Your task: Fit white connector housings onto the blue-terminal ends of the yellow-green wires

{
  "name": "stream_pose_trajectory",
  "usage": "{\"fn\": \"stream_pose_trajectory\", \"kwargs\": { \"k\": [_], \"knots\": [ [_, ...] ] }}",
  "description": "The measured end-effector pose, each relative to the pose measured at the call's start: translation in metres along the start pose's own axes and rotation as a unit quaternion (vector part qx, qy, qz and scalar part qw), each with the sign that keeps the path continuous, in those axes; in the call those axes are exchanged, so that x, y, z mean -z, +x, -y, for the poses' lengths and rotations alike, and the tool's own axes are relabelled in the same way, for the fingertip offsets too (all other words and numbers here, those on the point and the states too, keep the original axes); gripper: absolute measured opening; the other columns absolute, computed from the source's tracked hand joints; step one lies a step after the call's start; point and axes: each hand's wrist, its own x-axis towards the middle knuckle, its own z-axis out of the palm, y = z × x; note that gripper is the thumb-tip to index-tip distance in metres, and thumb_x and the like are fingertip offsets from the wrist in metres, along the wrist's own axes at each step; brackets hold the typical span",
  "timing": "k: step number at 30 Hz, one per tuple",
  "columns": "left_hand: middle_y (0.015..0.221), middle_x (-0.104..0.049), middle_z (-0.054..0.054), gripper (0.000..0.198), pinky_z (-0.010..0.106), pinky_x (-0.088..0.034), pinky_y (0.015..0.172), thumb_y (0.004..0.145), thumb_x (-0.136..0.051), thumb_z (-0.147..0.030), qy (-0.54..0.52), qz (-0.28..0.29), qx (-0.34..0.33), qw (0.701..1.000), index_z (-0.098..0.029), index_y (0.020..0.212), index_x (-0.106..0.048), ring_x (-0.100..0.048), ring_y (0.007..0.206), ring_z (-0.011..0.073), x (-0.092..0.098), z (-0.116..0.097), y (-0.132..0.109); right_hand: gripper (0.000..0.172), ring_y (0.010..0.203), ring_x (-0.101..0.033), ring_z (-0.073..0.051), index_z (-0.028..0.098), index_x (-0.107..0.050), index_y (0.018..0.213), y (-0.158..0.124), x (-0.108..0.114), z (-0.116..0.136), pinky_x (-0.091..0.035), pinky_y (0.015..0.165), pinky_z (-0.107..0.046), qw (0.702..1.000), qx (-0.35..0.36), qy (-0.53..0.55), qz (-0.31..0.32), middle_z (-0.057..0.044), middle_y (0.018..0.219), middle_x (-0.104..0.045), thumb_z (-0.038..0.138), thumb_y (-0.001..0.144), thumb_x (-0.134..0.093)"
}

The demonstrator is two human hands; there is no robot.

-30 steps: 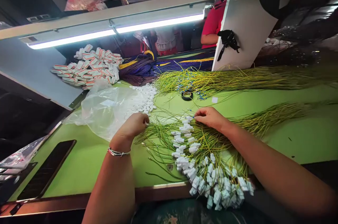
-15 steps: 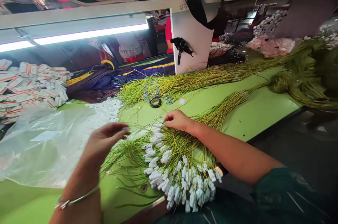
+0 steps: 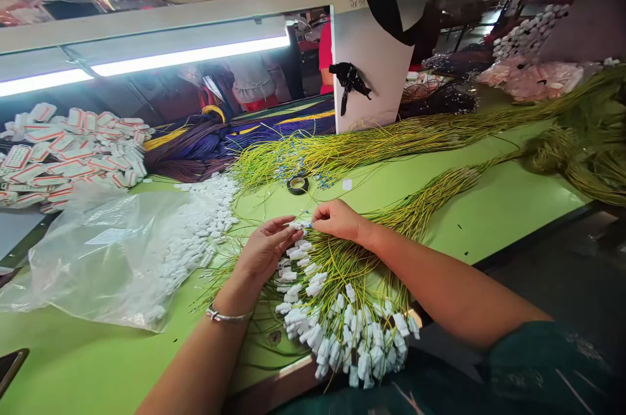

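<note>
My left hand [image 3: 267, 246] pinches a small white plastic connector [image 3: 296, 225] between thumb and fingers. Close beside it, my right hand [image 3: 336, 219] is closed on a yellow-green wire, most of it hidden by the fingers; a bit of blue shows at its tip, right by the connector. Whether the tip is inside the connector I cannot tell. Below both hands, a fanned bundle of yellow-green wires [image 3: 342, 265] ends in many white connectors [image 3: 364, 350], some hanging over the table's front edge. Bare-ended wires lie under my left hand.
A heap of loose white connectors [image 3: 210, 206] spreads from a clear plastic bag [image 3: 107, 271]. Black tape [image 3: 298, 185] lies ahead of my hands. Behind it stretch more yellow-green wires [image 3: 372, 151]. White labelled pieces [image 3: 73, 147] are piled left; a white upright panel [image 3: 374, 56] stands behind.
My left hand has moved right, from apart over the wires to meet my right hand, and now holds a white connector. My right hand keeps its pinch near the same wires. The view has shifted slightly.
</note>
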Motion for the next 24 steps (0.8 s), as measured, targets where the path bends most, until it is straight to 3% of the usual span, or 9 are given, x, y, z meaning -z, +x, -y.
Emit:
{"fn": "stream_pose_trajectory", "kwargs": {
  "k": [10,19,24],
  "knots": [
    [0.077,-0.072,0.008,0.033,0.02,-0.054,0.068,0.055,-0.084,-0.017,0.04,0.017,0.004,0.999,-0.009,0.083,-0.069,-0.067,0.068,0.0134,-0.005,0.002,-0.002,0.012,0.05,-0.036,-0.006,0.011,-0.059,0.062,-0.001,0.004,0.003,-0.027,0.049,-0.02,0.998,-0.015,-0.025,0.057,0.006,0.05,-0.044,0.02,0.067,-0.055],
    [0.073,-0.072,0.005,0.033,0.02,-0.05,0.063,0.053,-0.085,-0.024,0.126,0.0,-0.076,0.989,-0.013,0.081,-0.071,-0.064,0.063,0.0111,-0.011,0.012,-0.002,0.009,0.038,-0.023,-0.003,0.014,-0.051,0.062,-0.001,0.01,0.003,-0.012,0.038,-0.019,0.984,-0.117,0.032,0.133,0.009,0.045,-0.033,0.02,0.069,-0.051],
    [0.077,-0.073,0.006,0.028,0.022,-0.051,0.07,0.053,-0.085,-0.025,0.167,-0.005,-0.103,0.98,-0.013,0.075,-0.071,-0.064,0.069,0.0126,-0.015,0.014,-0.004,0.009,0.036,-0.022,-0.002,0.015,-0.049,0.061,0.002,0.017,-0.001,-0.012,0.033,-0.017,0.966,-0.124,0.102,0.202,0.009,0.046,-0.035,0.02,0.067,-0.052]
  ]
}}
